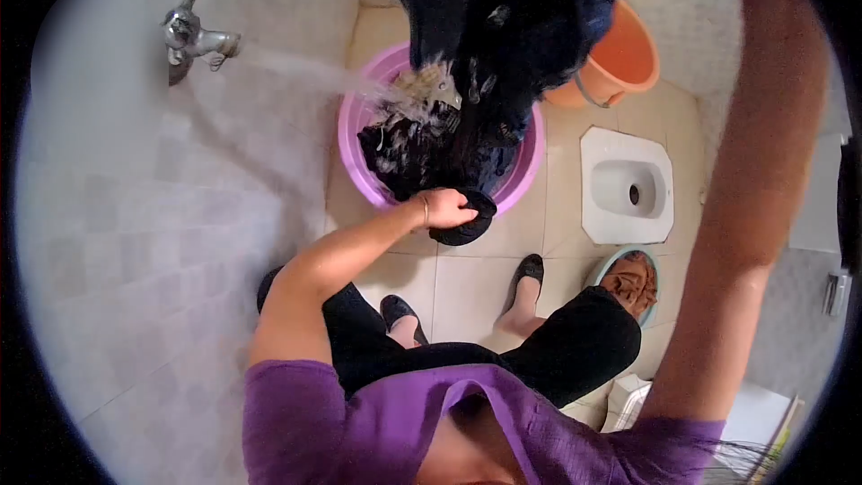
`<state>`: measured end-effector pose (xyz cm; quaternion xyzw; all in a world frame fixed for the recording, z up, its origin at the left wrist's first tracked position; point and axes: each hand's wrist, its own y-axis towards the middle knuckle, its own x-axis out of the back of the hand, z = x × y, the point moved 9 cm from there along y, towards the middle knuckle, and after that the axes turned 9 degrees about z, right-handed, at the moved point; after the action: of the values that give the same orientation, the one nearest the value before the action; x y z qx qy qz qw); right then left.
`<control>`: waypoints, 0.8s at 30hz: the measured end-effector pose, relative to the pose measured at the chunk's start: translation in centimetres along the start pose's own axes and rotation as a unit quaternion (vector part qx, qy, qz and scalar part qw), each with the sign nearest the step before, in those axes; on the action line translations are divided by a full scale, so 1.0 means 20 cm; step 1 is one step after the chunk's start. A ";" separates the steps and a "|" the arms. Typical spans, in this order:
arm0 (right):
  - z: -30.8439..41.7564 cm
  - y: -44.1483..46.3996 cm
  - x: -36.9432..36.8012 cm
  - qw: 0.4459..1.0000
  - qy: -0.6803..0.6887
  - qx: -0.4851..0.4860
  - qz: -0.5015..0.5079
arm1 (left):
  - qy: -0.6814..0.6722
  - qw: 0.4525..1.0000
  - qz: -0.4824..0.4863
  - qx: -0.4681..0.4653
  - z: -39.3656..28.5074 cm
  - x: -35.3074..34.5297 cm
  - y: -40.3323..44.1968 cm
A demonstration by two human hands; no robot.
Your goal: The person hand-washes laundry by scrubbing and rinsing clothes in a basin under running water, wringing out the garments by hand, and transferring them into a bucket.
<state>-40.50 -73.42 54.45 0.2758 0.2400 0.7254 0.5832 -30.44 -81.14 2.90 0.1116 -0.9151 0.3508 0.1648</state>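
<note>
My left hand [446, 208], a bangle at its wrist, is closed around a bunched part of black cloth [464, 220] at the near rim of a purple tub [361, 178]. A large dark garment [512, 27] hangs down from the top edge of the view, its lower part reaching into the tub. More wet black cloth lies inside the tub. Water pours from a metal tap [193, 34] on the left wall onto the tub's contents. My right arm [745, 180] stretches up along the right side, and its hand is beyond the top edge.
An orange bucket [628, 52] stands behind the tub on the right. A white squat toilet [626, 185] is set in the tiled floor [471, 292]. Near my right knee is a light blue basin [653, 262] with brown cloth [633, 283]. My feet flank the tiles before the tub.
</note>
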 end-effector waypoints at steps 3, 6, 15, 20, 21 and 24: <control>0.06 0.03 0.10 0.999 -0.019 0.019 -0.019 | 0.071 0.994 0.062 -0.051 0.19 0.16 0.15; 0.07 0.02 0.19 0.998 -0.038 0.023 -0.039 | 0.036 0.972 0.103 0.207 0.58 0.47 0.19; -0.25 -0.14 0.36 0.996 -0.057 0.012 -0.067 | 0.240 0.866 -0.361 0.250 0.65 0.93 0.48; -0.50 -0.30 0.45 0.996 -0.048 0.009 -0.078 | 0.127 0.886 -0.372 0.245 0.72 0.96 0.61; -0.52 -0.32 0.46 0.996 -0.043 0.014 -0.080 | 0.071 0.894 -0.364 0.252 0.79 0.96 0.63; -0.53 -0.36 0.43 0.995 -0.026 0.032 -0.092 | -0.039 0.896 -0.373 0.238 0.94 0.91 0.57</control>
<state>-44.09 -63.75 42.93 0.2903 0.2721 0.6530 0.6444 -55.11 -87.19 -10.14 0.4945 -0.7009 0.4663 0.2163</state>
